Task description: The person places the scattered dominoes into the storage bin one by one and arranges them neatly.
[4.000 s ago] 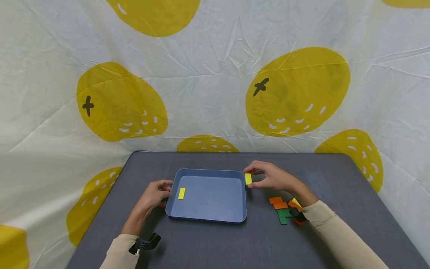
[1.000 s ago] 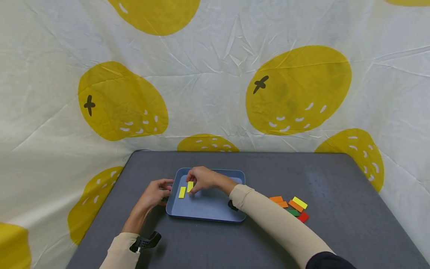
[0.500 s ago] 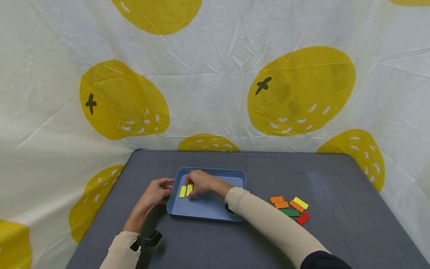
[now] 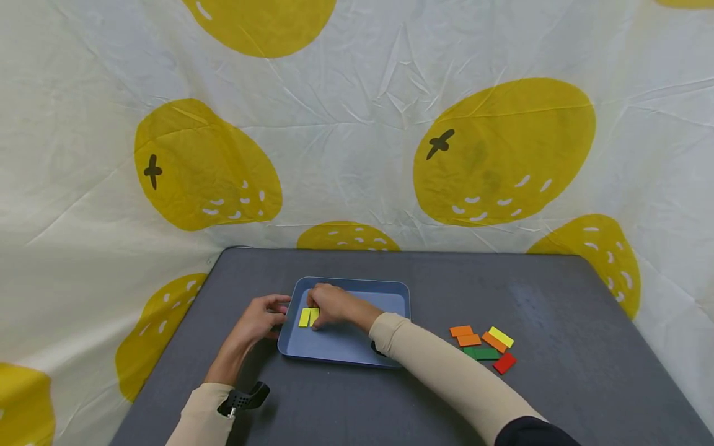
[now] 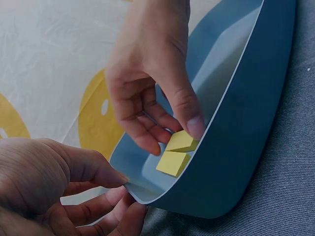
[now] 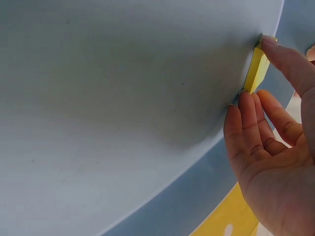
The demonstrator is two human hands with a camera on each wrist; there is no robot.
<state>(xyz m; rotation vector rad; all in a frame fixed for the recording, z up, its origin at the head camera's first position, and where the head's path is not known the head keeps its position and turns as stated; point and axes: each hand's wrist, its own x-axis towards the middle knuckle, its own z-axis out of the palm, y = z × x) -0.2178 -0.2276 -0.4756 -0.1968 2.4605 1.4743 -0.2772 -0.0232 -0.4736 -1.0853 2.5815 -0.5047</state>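
Observation:
A blue-grey tray lies on the table, its left rim held by my left hand. In the left wrist view the thumb touches the rim at the corner, with the fingers outside the wall. Inside the tray, my right hand pinches a yellow block between thumb and fingertips, at its two ends. This block sits close beside another yellow block, the two lined up lengthwise near the tray's left end. The right wrist view shows the thumb at one end of the yellow block and fingertips at the other.
Right of the tray, loose blocks lie on the dark grey table: several orange ones, green, red and yellow. A white curtain with yellow fruit shapes hangs behind the table.
My right hand has brought the second yellow block from the tray's right side across to the left, down beside the first, narrowing the gap between them. The left hand stays at the rim.

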